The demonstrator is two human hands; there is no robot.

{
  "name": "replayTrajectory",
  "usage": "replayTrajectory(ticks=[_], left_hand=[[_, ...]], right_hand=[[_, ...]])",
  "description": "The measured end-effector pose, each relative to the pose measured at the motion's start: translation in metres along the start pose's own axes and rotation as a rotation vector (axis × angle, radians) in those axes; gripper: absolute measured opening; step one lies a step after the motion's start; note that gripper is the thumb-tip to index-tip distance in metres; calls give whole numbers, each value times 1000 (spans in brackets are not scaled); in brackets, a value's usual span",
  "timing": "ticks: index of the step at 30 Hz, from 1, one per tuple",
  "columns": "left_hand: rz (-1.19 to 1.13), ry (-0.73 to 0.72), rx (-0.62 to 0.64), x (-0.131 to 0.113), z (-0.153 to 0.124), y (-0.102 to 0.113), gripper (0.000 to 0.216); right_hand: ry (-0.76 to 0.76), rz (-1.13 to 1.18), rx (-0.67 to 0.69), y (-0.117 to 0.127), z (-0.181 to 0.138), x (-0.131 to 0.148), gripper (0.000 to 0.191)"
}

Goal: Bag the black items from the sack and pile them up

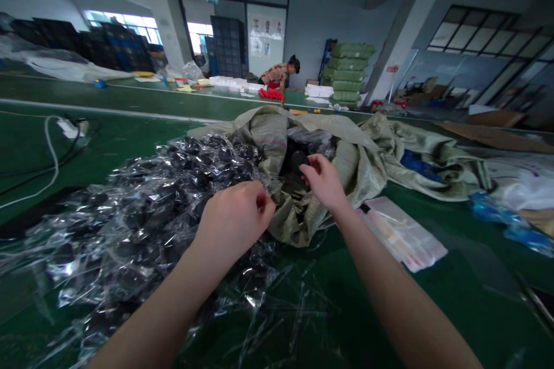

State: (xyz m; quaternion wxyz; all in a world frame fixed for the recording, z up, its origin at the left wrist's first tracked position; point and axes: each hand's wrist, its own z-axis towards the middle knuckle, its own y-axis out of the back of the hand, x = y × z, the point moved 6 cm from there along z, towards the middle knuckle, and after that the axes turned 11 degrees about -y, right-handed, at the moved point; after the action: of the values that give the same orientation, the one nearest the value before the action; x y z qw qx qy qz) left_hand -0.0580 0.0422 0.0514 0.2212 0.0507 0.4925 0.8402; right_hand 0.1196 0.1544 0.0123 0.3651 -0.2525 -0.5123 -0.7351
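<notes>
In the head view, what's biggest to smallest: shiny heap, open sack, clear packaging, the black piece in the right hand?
Shiny heap of plastic-wrapped black pieces
Open woven sack
Clear plastic packaging
Black piece in right hand

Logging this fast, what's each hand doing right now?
Left hand: curled closed; whether it holds anything cannot be told.
Right hand: closed, holding a round black piece.
</notes>
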Motion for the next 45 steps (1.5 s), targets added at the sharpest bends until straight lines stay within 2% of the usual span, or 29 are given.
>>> replayTrajectory(ticks=[2, 3, 6, 8, 14, 22, 26, 29, 35, 41, 45], left_hand=[[-14, 0, 4, -2, 0, -1, 25], [-25, -2, 8, -2, 0, -1, 25], [-57, 1, 28, -4, 0, -4, 26], [-71, 4, 37, -4, 0, -5, 28], [-60, 2, 13, 1, 0, -1, 30], [-6, -37, 49, -5, 1, -11, 28], [10, -43, 53, -11, 1, -14, 28], [16, -41, 50, -14, 0, -16, 28], [32, -38, -5, -18, -1, -15, 35], [57, -109, -70, -22, -1, -15, 35], [30, -178, -55, -23, 2, -18, 36]], right_hand=[[67, 315, 112, 7, -30, 25, 23], [99, 395, 163, 8, -45, 35, 24], [177, 469, 278, 3, -77, 52, 28], [188, 450, 316, -4, -85, 51, 28], [208, 244, 228, -2, -81, 39, 31], [82, -3, 163, 14, -81, 54, 23], [137, -85, 116, 23, -83, 60, 30], [194, -120, 91, 27, -85, 62, 33], [216, -148, 129, 22, -87, 60, 36], [156, -174, 73, 14, -88, 58, 28], [127, -206, -34, 14, -91, 56, 23]])
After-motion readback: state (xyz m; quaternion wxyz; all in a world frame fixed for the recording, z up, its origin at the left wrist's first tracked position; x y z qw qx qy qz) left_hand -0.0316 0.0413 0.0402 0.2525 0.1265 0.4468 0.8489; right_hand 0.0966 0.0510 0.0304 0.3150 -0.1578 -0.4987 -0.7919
